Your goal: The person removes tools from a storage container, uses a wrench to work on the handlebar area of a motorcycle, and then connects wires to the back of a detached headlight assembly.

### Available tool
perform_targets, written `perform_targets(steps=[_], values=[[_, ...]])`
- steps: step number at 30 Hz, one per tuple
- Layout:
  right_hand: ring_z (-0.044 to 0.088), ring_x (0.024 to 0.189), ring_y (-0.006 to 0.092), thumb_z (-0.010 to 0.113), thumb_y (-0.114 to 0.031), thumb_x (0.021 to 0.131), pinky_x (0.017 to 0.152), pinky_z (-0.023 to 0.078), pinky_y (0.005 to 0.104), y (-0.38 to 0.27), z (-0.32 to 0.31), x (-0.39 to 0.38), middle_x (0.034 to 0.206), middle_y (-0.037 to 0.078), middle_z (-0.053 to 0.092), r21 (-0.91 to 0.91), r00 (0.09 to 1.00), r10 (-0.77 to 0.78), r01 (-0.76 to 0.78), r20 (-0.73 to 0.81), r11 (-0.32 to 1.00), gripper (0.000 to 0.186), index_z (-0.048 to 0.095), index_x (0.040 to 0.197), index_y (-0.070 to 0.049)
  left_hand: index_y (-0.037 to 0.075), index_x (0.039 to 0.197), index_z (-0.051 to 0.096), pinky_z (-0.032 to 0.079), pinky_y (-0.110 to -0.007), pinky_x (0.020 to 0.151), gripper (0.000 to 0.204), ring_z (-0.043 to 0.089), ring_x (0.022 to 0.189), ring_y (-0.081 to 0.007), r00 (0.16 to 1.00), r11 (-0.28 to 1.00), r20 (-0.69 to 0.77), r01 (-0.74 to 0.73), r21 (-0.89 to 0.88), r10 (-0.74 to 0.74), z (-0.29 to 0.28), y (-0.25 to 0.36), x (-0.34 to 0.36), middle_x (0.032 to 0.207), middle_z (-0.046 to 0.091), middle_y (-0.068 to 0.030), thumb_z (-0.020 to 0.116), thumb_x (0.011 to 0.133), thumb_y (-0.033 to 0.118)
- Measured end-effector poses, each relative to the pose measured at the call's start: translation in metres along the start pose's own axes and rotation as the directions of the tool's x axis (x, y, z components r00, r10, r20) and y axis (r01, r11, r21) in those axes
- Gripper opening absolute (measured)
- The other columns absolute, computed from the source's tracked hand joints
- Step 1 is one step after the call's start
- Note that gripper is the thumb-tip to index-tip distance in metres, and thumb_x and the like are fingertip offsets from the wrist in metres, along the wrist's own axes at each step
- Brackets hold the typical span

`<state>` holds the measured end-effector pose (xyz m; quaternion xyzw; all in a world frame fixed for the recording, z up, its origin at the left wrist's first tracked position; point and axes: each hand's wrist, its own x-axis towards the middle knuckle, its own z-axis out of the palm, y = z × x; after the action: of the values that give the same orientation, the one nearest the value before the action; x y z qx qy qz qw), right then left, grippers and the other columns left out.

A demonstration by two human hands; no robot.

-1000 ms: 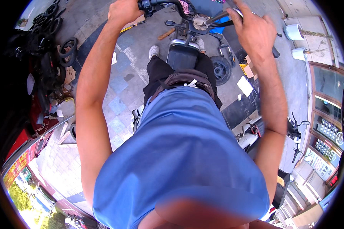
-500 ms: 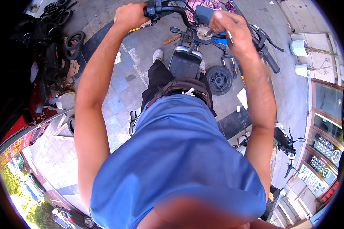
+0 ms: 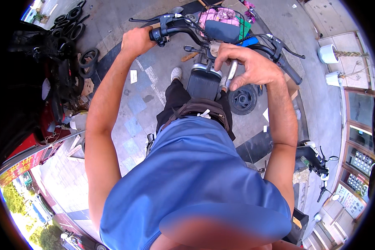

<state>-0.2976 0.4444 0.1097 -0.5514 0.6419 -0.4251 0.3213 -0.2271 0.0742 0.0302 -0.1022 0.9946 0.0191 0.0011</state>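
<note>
My left hand (image 3: 138,41) is wrapped round the left grip of the handlebar (image 3: 183,30) on a two-wheeler. My right hand (image 3: 252,64) is just on the near right side of the handlebar stem (image 3: 213,49), its fingers curled and the thumb extended. A silver bar-shaped hand tool (image 3: 233,71) lies between that thumb and the fingers. The fingers partly cover it, so its far end and exact kind cannot be made out. The right grip (image 3: 292,74) stands free of any hand. Below the stem is the dark seat (image 3: 204,83), between my legs.
Ahead of the bar is a wire basket (image 3: 223,30) with pink cloth. A loose wheel (image 3: 242,99) lies on the ground right of the seat. Old tyres (image 3: 87,62) are at left, white pots (image 3: 328,54) at right. Another two-wheeler (image 3: 314,162) stands behind on the right.
My right hand has come down from above the stem toward me, with the tool tilted differently and the fingers spread more. The view has shifted, showing more of the basket. My left hand keeps its hold.
</note>
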Motion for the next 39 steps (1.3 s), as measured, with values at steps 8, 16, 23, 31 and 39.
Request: perform_targets(steps=[8,16,23,31,39], values=[[0.070,0.084,0.0112,0.092,-0.016,0.075,0.070,0.055,0.0254,-0.004,0.073,0.048,0.099,0.006,0.075,-0.142,0.449,-0.209,0.179,-0.869,0.974,0.047,0.073,0.115,-0.001,0.018,0.113,0.074,0.059,-0.048,0.086,0.040,0.074,0.095,-0.0350,1.000,1.000,0.003,0.019,0.016,-0.019,-0.007,0.007,-0.003,0.100,0.077,-0.0147,0.074,0.078,0.038],[0.073,0.087,0.0189,0.074,-0.010,0.086,0.077,0.057,0.0327,-0.014,0.018,0.067,0.100,0.010,0.077,-0.179,0.961,-0.148,0.108,-0.233,0.978,0.039,0.071,0.124,-0.003,0.017,0.118,0.073,0.058,-0.050,0.083,0.045,0.073,0.094,-0.0381,1.000,1.000,0.004,0.018,0.000,-0.018,-0.004,0.002,0.000,0.098,0.076,-0.0178,0.074,0.076,0.032],[0.044,0.048,0.0066,0.068,-0.015,0.088,0.039,0.030,0.0244,-0.022,-0.003,0.103,0.063,-0.002,0.048,0.251,0.900,0.204,-0.315,0.384,0.915,0.032,0.070,0.118,-0.004,0.019,0.123,0.072,0.058,-0.049,0.084,0.047,0.073,0.096,-0.0384,1.000,0.997,0.010,-0.017,0.078,0.016,-0.003,0.003,0.006,0.100,0.076,-0.0188,0.073,0.080,0.037],[0.053,0.059,0.0069,0.068,-0.010,0.092,0.051,0.039,0.0249,-0.022,0.037,0.071,0.069,0.001,0.058,0.370,0.531,0.181,0.275,-0.828,0.887,0.020,0.067,0.110,-0.001,0.016,0.122,0.072,0.058,-0.049,0.083,0.049,0.073,0.092,-0.0398,0.999,0.993,-0.034,-0.013,0.119,0.017,0.001,0.001,0.014,0.094,0.075,-0.0196,0.074,0.074,0.026],[0.050,0.048,0.0066,0.069,-0.021,0.099,0.044,0.038,0.0232,-0.009,0.015,0.052,0.065,0.002,0.057,0.560,0.940,0.119,0.086,-0.321,0.824,0.022,0.071,0.103,0.000,0.021,0.121,0.073,0.059,-0.047,0.081,0.046,0.074,0.092,-0.0375,0.991,0.989,-0.085,-0.091,0.120,0.101,-0.003,0.003,0.026,0.097,0.076,-0.0163,0.075,0.078,0.036]])
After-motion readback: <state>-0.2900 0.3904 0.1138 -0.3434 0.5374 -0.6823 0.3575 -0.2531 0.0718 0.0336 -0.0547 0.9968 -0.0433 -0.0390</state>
